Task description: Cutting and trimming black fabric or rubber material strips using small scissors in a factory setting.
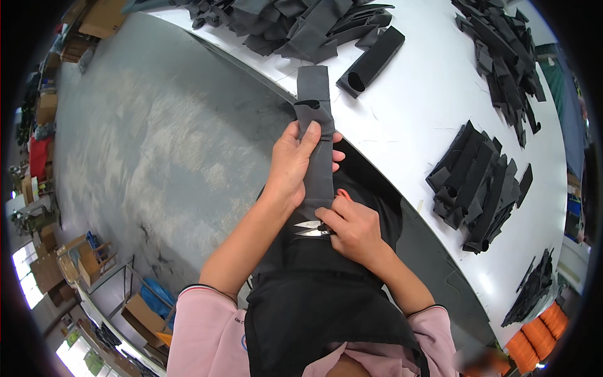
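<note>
A long dark grey fabric strip (321, 164) hangs before me, its upper end folded back near the table edge. My left hand (295, 154) grips it around the middle, thumb on top and fingertips showing past the right side. In my right hand (353, 227) is a pair of small thread snips (309, 230), the silver blades apart and pointing left, with a bit of orange handle above the fist. Thumb and forefinger of that hand are at the strip's lower end; whether they pinch it I cannot tell.
The white table (402, 125) runs diagonally on the right. On it lie a large heap of dark fabric pieces (282, 25), a single folded strip (372, 61), and a stack of strips (474, 185). Orange bundles (537, 336) sit at the far right corner. Cardboard boxes (141, 317) stand lower left.
</note>
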The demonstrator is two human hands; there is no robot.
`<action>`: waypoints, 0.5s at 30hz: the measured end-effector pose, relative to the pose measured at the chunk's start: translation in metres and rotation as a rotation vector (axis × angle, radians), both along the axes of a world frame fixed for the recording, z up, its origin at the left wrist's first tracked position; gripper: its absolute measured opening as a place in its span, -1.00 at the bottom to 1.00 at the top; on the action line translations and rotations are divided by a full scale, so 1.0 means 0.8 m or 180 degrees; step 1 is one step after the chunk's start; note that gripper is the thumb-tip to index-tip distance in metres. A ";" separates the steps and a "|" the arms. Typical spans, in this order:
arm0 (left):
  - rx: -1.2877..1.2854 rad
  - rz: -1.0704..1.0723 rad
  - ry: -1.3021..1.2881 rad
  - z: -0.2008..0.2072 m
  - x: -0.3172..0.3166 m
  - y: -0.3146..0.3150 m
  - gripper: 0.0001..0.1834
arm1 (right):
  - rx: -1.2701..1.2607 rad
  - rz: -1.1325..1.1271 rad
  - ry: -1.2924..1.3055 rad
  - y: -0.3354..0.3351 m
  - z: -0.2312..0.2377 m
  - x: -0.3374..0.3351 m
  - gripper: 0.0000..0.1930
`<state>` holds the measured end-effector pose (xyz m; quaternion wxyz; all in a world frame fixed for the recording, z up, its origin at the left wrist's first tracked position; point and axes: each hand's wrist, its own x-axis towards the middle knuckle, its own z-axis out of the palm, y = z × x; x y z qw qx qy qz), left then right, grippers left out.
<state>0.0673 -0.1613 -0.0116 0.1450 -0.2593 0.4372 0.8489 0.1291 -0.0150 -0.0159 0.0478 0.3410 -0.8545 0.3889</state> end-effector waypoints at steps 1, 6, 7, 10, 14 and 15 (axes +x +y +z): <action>-0.0159 -0.0036 0.0062 0.006 0.000 -0.001 -0.64 | 0.0195 0.0069 -0.0064 0.005 0.010 0.000 -0.62; -0.0410 -0.0114 0.0190 0.016 0.000 -0.003 -0.63 | -0.0013 0.0051 -0.0949 0.021 0.039 0.003 -0.60; -0.0419 -0.0108 0.0195 0.018 0.001 -0.001 -0.65 | -0.0236 -0.0285 -0.0698 0.025 0.039 -0.001 -0.60; -0.0423 -0.0115 0.0190 0.021 0.004 0.000 -0.67 | -0.0055 -0.0907 -0.0098 0.029 0.039 -0.009 -0.65; -0.0422 -0.0144 0.0186 0.022 0.007 -0.001 -0.67 | 0.0389 -0.0876 0.0164 0.028 0.040 -0.012 -0.65; -0.0424 -0.0137 0.0188 0.022 0.007 -0.001 -0.67 | 0.0501 -0.0859 0.0191 0.027 0.041 -0.012 -0.64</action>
